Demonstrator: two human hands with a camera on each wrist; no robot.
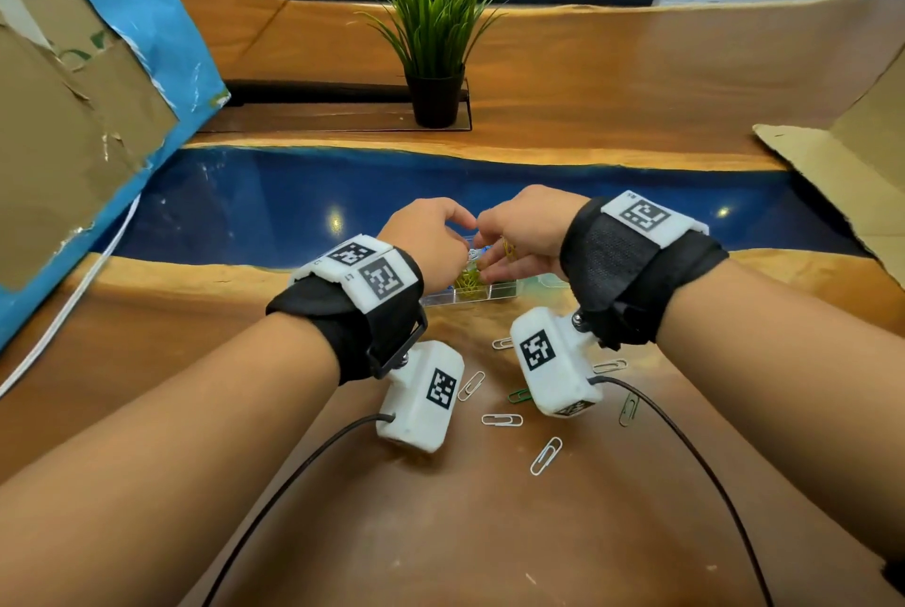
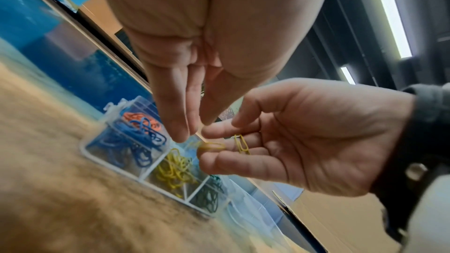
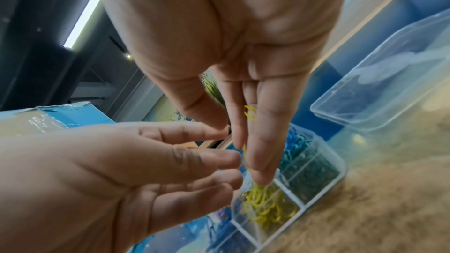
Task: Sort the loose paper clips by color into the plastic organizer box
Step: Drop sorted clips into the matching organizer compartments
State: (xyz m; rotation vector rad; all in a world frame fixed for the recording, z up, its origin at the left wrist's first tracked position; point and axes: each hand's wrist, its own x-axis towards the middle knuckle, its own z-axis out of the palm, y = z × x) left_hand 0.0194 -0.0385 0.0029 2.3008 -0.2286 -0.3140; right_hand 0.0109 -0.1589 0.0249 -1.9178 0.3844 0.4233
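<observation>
The clear organizer box (image 1: 489, 294) (image 2: 112, 163) lies under both hands, its compartments holding blue, orange, yellow (image 2: 174, 168) (image 3: 265, 205) and dark green clips. My right hand (image 1: 509, 244) (image 2: 233, 132) is cupped palm up over the yellow compartment, with yellow paper clips (image 2: 241, 143) (image 3: 250, 112) held on its curled fingers. My left hand (image 1: 436, 234) (image 2: 192, 130) hovers beside it, fingertips close together and just short of the clips, with nothing visibly between them. Several white clips (image 1: 502, 420) and green clips (image 1: 629, 408) lie loose on the table nearer to me.
The box's clear lid (image 3: 389, 76) lies open to the right. A potted plant (image 1: 436, 102) stands behind, a blue-and-cardboard box (image 1: 73, 116) at left, a cardboard flap (image 1: 852, 185) at right. Wrist camera cables trail across the wooden table (image 1: 489, 533).
</observation>
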